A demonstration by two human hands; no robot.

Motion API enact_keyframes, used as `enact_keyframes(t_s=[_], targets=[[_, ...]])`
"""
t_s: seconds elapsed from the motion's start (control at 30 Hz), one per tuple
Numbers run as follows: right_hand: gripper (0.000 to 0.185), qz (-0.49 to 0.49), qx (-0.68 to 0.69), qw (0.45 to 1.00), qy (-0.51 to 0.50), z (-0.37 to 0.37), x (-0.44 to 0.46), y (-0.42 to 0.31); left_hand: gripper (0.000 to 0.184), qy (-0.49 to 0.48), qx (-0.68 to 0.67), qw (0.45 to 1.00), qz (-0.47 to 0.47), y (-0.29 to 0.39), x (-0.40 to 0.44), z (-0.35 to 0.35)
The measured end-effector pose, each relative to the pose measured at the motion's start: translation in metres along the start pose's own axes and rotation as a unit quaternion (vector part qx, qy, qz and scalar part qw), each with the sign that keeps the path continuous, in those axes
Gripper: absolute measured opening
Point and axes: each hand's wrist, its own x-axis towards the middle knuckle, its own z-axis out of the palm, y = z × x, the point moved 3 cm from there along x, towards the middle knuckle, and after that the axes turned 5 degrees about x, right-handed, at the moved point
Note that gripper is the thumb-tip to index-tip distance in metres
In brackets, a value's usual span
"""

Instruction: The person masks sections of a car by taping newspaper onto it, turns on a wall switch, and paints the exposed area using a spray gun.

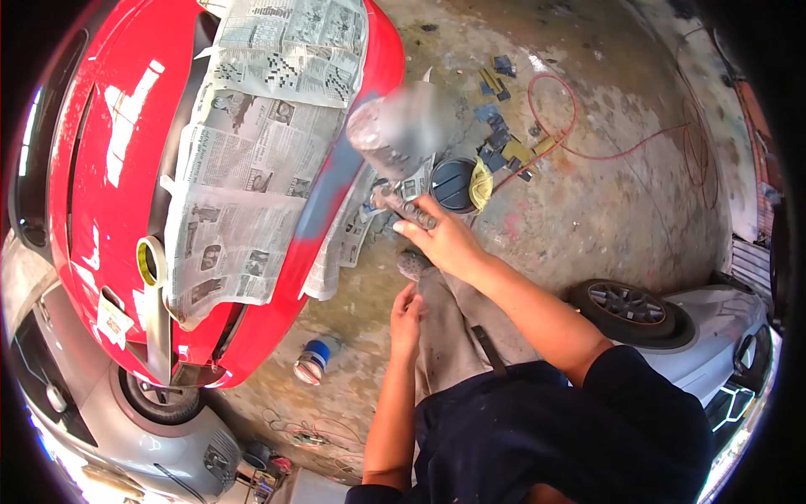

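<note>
My right hand (445, 239) is wrapped round the handle of a spray gun (411, 212). The gun's stained cup (382, 139) stands above it, partly smeared by a blur. Just left of the gun is a red car bumper (281, 336) with a grey patch (330, 189) along its edge. Newspaper sheets (243, 168) cover much of the red car's side next to that patch. My left hand (406, 319) hangs low in front of my trousers, its fingers loosely bent and apart, with nothing visible in them.
A dark bucket (453, 186) with a yellow cloth (481, 186) stands beyond my right hand. Sandpaper pieces (499, 139) and a red hose (575, 105) lie on the floor. A blue-and-white can (314, 359) stands left; a tape roll (151, 262) rests on the red car. Silver car (714, 323) at right.
</note>
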Motion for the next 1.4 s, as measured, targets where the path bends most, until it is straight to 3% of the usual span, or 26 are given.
enact_keyframes(t_s=[0.13, 0.17, 0.3, 0.4, 0.5, 0.6, 0.63, 0.73, 0.77, 0.93, 1.07, 1.23, 1.33, 1.4], targets=[[0.048, -0.047, 0.070, 0.996, -0.030, 0.016, -0.015, -0.015, 0.040, 0.057, 0.076, 0.996, 0.001, -0.053, -0.014, -0.065], [0.047, 0.019, 0.053, 0.995, -0.078, 0.016, -0.018, -0.022, 0.039, 0.064, 0.084, 0.994, -0.009, -0.067, -0.017, -0.082], [0.054, 0.070, 0.099, 0.982, -0.143, 0.011, -0.027, -0.047, 0.036, 0.085, 0.096, 0.991, -0.042, -0.118, -0.036, -0.139], [0.055, 0.048, 0.060, 0.991, -0.106, 0.016, -0.019, -0.033, 0.036, 0.112, 0.093, 0.987, -0.073, -0.142, -0.053, -0.167], [0.061, -0.064, 0.046, 0.997, 0.005, 0.009, -0.006, -0.026, 0.035, 0.117, 0.088, 0.985, -0.096, -0.160, -0.066, -0.183], [0.065, 0.021, 0.004, 1.000, -0.016, -0.020, 0.002, -0.034, 0.036, 0.135, 0.093, 0.980, -0.116, -0.168, -0.074, -0.182], [0.051, -0.009, 0.035, 0.999, 0.026, -0.030, 0.000, -0.036, 0.035, 0.133, 0.097, 0.980, -0.115, -0.171, -0.075, -0.181], [0.049, 0.037, 0.096, 0.994, 0.021, -0.069, -0.008, -0.037, 0.034, 0.132, 0.111, 0.979, -0.109, -0.168, -0.069, -0.172], [0.059, 0.023, 0.127, 0.992, 0.014, -0.089, -0.016, -0.038, 0.034, 0.134, 0.116, 0.978, -0.107, -0.165, -0.068, -0.167], [0.060, 0.031, 0.198, 0.980, 0.014, -0.226, -0.058, -0.015, 0.034, 0.101, 0.170, 0.978, -0.059, -0.148, -0.049, -0.130], [0.046, 0.028, 0.142, 0.987, 0.065, -0.395, -0.100, -0.011, 0.034, 0.084, 0.248, 0.964, -0.049, -0.109, -0.046, -0.055], [0.032, -0.079, 0.141, 0.972, 0.172, -0.607, -0.168, -0.046, 0.034, 0.078, 0.305, 0.947, -0.058, -0.078, -0.036, 0.071], [0.030, -0.141, 0.175, 0.952, 0.209, -0.709, -0.189, -0.042, 0.033, 0.014, 0.507, 0.853, 0.124, -0.050, -0.022, 0.168], [0.035, -0.132, 0.121, 0.960, 0.213, -0.760, -0.196, -0.045, 0.031, -0.003, 0.465, 0.861, 0.208, -0.041, -0.011, 0.222]])
